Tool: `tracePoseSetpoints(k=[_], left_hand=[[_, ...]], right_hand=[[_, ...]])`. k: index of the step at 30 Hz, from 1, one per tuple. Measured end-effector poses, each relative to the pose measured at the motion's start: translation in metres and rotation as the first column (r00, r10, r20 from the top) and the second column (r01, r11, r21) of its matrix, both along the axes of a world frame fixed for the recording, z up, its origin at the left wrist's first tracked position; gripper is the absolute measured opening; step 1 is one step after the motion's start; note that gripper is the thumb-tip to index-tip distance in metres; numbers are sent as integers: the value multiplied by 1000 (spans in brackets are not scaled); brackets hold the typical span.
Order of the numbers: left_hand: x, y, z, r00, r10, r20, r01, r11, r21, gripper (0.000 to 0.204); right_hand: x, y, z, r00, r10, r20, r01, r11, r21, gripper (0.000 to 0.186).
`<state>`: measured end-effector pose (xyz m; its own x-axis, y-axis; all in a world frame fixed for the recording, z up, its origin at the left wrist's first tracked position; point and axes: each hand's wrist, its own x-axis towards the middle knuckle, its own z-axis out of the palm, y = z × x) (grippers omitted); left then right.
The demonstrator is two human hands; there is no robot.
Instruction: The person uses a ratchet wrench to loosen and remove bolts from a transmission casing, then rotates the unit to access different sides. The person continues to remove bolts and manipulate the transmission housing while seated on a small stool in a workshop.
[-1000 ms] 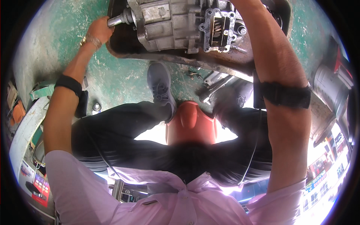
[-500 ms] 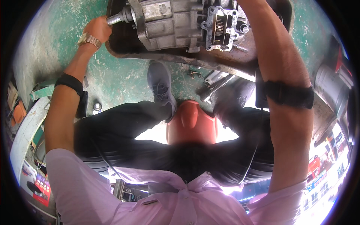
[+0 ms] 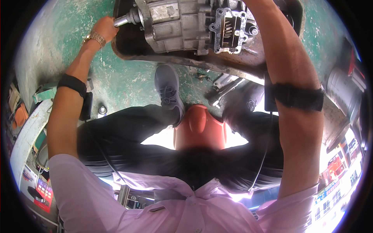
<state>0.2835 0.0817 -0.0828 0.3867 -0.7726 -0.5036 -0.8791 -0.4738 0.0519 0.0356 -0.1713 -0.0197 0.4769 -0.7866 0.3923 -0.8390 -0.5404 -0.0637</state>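
Observation:
A grey metal gearbox (image 3: 178, 29) lies on its side in a dark, rusty metal tray (image 3: 171, 59) on the floor. My left hand (image 3: 105, 31) is closed around the end of the bright shaft (image 3: 123, 20) that sticks out at the gearbox's left. Toward the right of the housing, a rectangular opening (image 3: 229, 33) with a bolt-holed flange exposes gear teeth. My right forearm (image 3: 285, 50) reaches over the tray's right part, and the right hand itself lies beyond the top edge of the picture.
Between my feet and the tray lie metal tools (image 3: 225, 89) and small bolts (image 3: 203, 77). An orange-red plastic stool (image 3: 199, 126) is between my legs. A small bottle (image 3: 102, 111) stands at left, a grey bucket (image 3: 342, 85) at right. Cables run from both arm straps.
My left wrist has turned slightly while the hand stays on the shaft. The gearbox and tray appear a little farther right in the picture, as does the floor around them.

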Motion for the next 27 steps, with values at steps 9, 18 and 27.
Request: tracePoseSetpoints(k=[9, 18, 27], left_hand=[[-12, 27, -16, 956, -41, 292, 128, 950, -284, 27], [16, -7, 11, 869, 429, -246, -323, 869, 375, 33], [10, 23, -19, 994, -89, 62, 94, 993, -74, 22]], right_hand=[[-7, 27, 36, 999, -16, -32, 22, 984, 176, 64], [-1, 21, 23, 999, -32, -43, 36, 993, 114, 63], [0, 29, 23, 997, -26, -76, 30, 998, 56, 61]])
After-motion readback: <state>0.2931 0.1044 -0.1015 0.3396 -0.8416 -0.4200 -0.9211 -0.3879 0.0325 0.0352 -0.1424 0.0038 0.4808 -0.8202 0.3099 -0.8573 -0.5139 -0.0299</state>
